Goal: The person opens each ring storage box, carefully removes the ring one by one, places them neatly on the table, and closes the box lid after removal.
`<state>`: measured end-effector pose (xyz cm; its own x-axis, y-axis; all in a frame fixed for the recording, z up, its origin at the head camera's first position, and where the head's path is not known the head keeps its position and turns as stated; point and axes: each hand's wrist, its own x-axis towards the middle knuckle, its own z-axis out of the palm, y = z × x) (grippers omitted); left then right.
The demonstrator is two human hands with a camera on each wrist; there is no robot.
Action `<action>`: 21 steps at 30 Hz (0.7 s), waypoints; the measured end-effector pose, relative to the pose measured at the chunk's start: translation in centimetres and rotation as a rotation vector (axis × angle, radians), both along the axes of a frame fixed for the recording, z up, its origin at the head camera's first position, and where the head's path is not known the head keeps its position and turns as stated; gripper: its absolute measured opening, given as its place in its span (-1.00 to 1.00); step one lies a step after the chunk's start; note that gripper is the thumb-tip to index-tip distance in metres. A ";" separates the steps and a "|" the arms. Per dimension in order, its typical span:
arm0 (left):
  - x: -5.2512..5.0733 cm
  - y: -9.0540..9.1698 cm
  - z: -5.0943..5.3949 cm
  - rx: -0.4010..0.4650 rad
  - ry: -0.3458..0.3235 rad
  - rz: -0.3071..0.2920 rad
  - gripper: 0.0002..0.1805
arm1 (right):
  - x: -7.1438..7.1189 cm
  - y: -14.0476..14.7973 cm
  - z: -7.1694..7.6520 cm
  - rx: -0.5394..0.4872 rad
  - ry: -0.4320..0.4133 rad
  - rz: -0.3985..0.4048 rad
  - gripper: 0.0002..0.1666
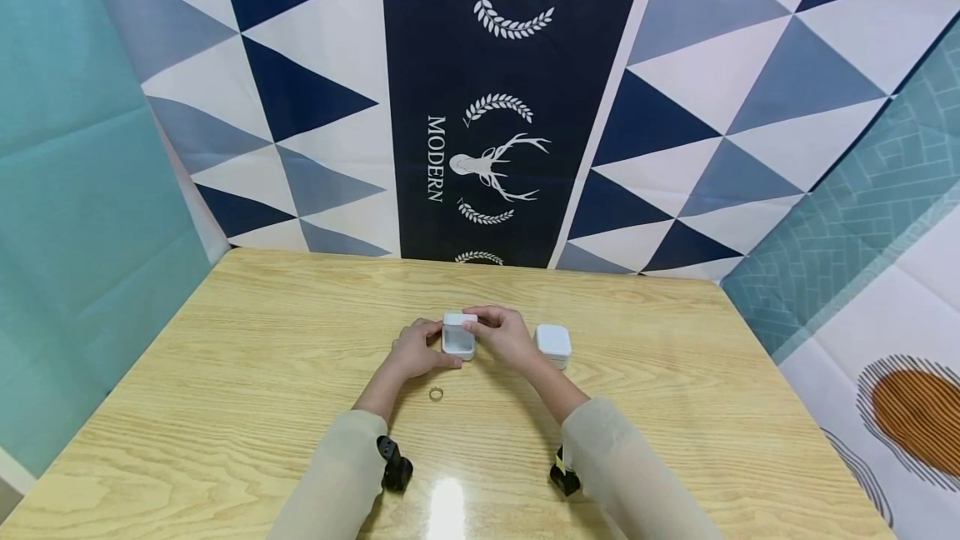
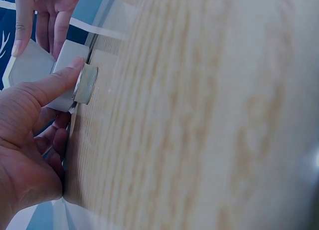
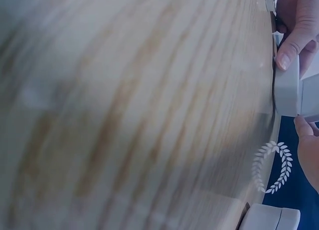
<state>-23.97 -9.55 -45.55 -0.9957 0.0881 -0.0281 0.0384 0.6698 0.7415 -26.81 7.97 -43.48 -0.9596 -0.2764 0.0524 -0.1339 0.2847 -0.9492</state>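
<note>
Item: small white box [image 1: 458, 346], rounded corners, pale inside, on the wooden table [image 1: 637, 448] directly ahead of the person, between both hands. Its lid [image 1: 460, 319] is raised along the far side.

Left hand [image 1: 417, 350]: grips the lower part of the box, thumb along the near wall, fingers about the left side.

Right hand [image 1: 507, 337]: pinches the raised lid at its right end, thumb on the face toward the person, fingers behind.

Item: ring [image 2: 88, 84], one, gold-toned, lying flat on the table just on the person's side of the box, apart from both hands.

Item: second white box [image 1: 552, 342], lid down, to the right of the right hand, near it.

Worn: two pale sleeves [image 1: 333, 473]; a black device [image 1: 395, 467] at each wrist.

Behind the table I note a patterned cloth [image 1: 420, 65]: blue and white triangles, a dark panel with stag heads, wreaths and the word MODERN.
</note>
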 end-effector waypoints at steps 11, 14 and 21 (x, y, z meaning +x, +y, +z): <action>0.1 0.1 0.2 0.000 -0.005 -0.001 -0.17 | 0.2 0.0 -0.1 -0.003 0.000 -0.005 -0.66; 0.1 0.1 0.2 0.002 -0.004 -0.002 -0.17 | 0.1 0.0 -0.2 -0.008 0.007 -0.003 -0.66; 0.1 0.0 0.2 0.001 -0.005 -0.001 -0.17 | 0.1 0.1 -0.4 -0.005 -0.002 0.004 -0.65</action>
<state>-23.90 -9.50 -45.40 -0.9955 0.0892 -0.0332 0.0352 0.6693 0.7421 -26.68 8.09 -43.83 -0.9586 -0.2798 0.0523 -0.1335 0.2795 -0.9508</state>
